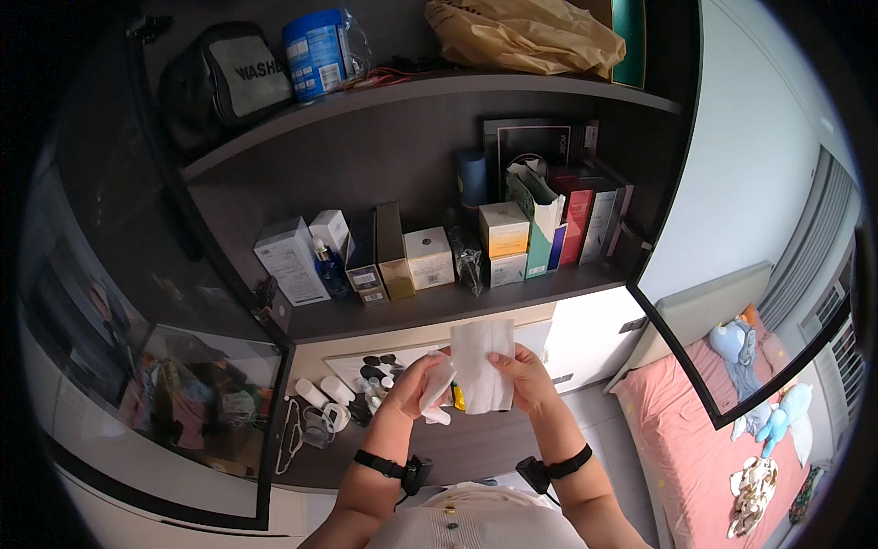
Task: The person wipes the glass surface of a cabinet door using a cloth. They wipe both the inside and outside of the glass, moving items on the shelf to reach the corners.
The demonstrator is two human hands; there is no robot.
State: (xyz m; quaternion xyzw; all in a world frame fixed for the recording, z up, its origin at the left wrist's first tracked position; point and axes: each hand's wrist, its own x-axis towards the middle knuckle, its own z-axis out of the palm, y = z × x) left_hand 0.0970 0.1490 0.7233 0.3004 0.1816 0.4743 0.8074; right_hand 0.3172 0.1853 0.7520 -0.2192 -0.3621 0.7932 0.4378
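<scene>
In front of the dark shelf I hold up a thin white tissue (483,366), spread as an upright rectangle with faint creases. My right hand (525,375) is closed on its right side, the thumb lying flat on the front. My left hand (419,386) is closed around a folded white piece (438,382) at the left; I cannot tell whether it is part of the same sheet. Behind the hands a small yellow item (458,395) is partly hidden by the tissue.
Boxes, including a white one (429,257), and a blue bottle (331,270) line the shelf (393,316). White bottles (311,392) and small items crowd the lower surface at left. Glass cabinet doors stand open on both sides. A bed (672,430) with pink bedding is at right.
</scene>
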